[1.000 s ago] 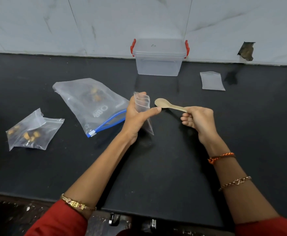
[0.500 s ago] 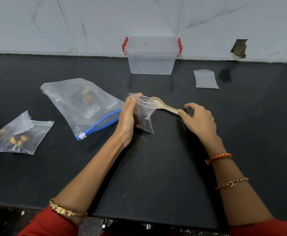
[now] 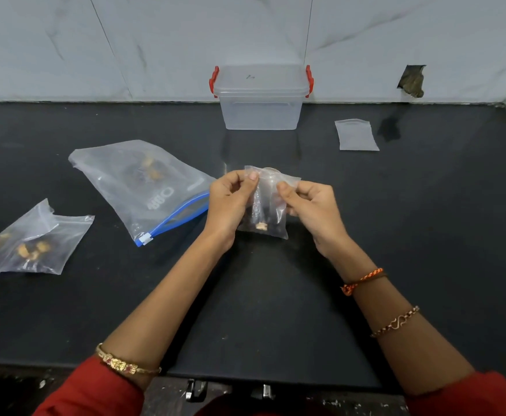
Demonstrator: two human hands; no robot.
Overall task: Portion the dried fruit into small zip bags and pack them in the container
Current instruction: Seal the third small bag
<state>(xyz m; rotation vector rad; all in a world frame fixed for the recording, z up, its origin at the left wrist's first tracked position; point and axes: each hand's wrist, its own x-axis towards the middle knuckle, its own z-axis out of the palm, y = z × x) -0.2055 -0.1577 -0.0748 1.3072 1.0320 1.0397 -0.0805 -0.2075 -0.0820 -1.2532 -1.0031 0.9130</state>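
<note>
Both hands, left hand (image 3: pixel 230 202) and right hand (image 3: pixel 311 205), pinch the small zip bag (image 3: pixel 265 214) by its top edge above the open middle of the table (image 3: pixel 275 310).

We see a flat black matte bench (image 3: pixel 275 310) running up to a pale marble wall. Beyond our hands (image 3: pixel 227 202), against the wall, stands a clear rectangular plastic container with red side clips (image 3: pixel 260 106), its lid on. Beyond our hands and to the right lies a small empty clear zip bag (image 3: pixel 356 135), flat. Just left of our hands lies a large clear bag with a blue slider strip (image 3: pixel 143 187), a few brown fruit pieces inside. Farther left, well apart, lies a crumpled clear plastic bag holding brown fruit pieces (image 3: pixel 32 244).
</note>
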